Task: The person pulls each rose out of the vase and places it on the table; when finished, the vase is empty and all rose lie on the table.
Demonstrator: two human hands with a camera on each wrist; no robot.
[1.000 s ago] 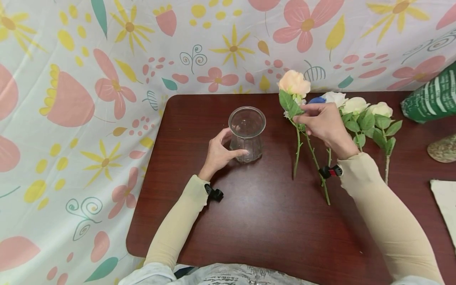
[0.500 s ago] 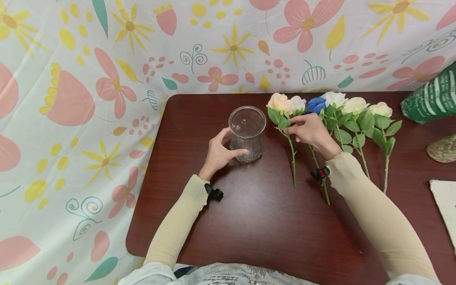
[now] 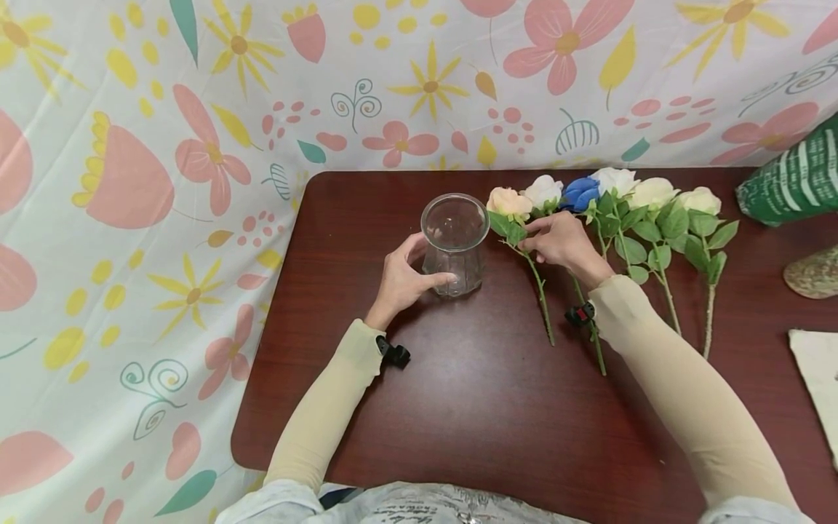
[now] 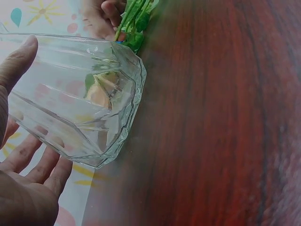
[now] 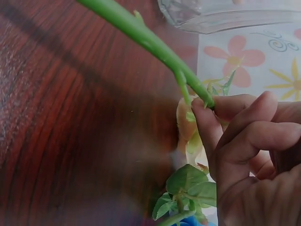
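Note:
A clear glass vase (image 3: 466,268) with a wide round rim stands upright on the dark red table, left of the flowers. My left hand (image 3: 401,282) holds it from the left, thumb across the front and fingers behind; the left wrist view shows its faceted glass wall (image 4: 61,89) between thumb and fingers. Between thumb and forefinger, my right hand (image 3: 561,239) pinches the green stem (image 5: 150,44) of a peach rose (image 3: 508,203). The bloom lies close to the right of the vase rim, and the stem slants down to the right. Parts of its leaves are hidden behind the fingertips.
Right of the peach rose lie a white rose (image 3: 543,191), a blue rose (image 3: 580,194) and several cream-white roses (image 3: 653,193) in a row. Farther right are a green patterned object (image 3: 793,178), a speckled brownish object (image 3: 814,275) and a pale cloth-like sheet (image 3: 818,375). A floral curtain backs the table.
My right hand has come down and left with the peach rose, whose bloom sank from above the table's back edge to beside the vase. My left hand stays on the vase.

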